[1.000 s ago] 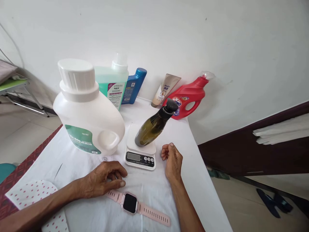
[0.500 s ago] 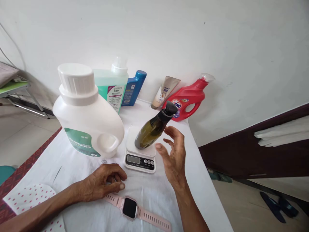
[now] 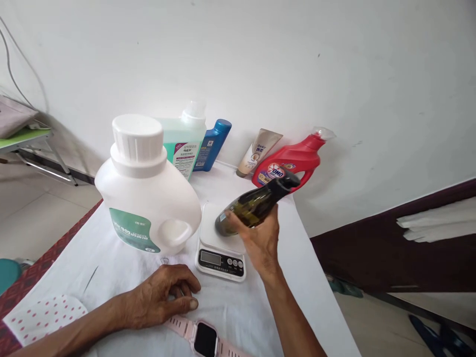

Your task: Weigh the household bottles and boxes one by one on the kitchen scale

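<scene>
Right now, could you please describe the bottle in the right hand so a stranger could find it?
Find the big white jug; right of it sits a small scale. Just above it, the right hand grips a tilted bottle, the only dark olive one, with a black cap.

Jug (image 3: pixel 148 191) left of scale (image 3: pixel 222 245), bottle (image 3: pixel 256 206) above it (tilted), watch (image 3: pixel 204 338) in front

Olive bottle (image 3: pixel 256 207), black cap; white jug (image 3: pixel 148 198); red bottle (image 3: pixel 293 158); pink watch (image 3: pixel 203 337).
</scene>
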`<act>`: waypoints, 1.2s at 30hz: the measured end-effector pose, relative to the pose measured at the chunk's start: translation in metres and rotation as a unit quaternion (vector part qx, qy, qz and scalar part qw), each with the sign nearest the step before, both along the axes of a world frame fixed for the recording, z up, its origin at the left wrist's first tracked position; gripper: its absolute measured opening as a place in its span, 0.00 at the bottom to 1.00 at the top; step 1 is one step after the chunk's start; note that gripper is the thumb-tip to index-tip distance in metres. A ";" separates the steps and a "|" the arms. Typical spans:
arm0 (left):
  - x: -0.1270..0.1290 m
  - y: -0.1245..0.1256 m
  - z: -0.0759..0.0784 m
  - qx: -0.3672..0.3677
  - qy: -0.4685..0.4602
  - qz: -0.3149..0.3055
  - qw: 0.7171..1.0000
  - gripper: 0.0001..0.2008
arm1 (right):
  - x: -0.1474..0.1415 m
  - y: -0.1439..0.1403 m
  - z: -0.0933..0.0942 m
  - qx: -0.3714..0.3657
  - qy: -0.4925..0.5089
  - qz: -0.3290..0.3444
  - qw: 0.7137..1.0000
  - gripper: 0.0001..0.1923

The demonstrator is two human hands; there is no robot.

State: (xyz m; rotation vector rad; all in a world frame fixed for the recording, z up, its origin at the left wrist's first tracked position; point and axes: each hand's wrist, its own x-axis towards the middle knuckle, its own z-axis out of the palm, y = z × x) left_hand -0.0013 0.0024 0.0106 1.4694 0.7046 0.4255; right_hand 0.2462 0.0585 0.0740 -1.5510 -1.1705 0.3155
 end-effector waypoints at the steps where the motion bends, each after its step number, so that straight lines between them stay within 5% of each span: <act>1: 0.000 0.000 -0.001 0.004 0.000 -0.001 1.000 0.14 | 0.006 0.009 0.004 0.021 0.005 -0.015 1.000 0.38; 6: -0.002 0.000 0.000 0.015 0.010 -0.003 1.000 0.14 | 0.042 0.076 0.006 0.050 -0.024 -0.084 0.995 0.43; 15: -0.003 0.002 0.006 -0.007 0.044 -0.001 0.999 0.16 | 0.085 0.173 -0.042 -0.019 -0.032 -0.150 0.988 0.50; 26: -0.001 0.005 0.010 -0.043 0.007 0.013 0.999 0.19 | 0.101 0.215 -0.053 0.010 -0.066 -0.169 0.983 0.51; 36: -0.003 0.004 0.010 -0.038 0.024 0.011 0.999 0.19 | 0.102 0.222 -0.050 -0.008 -0.070 -0.160 0.985 0.52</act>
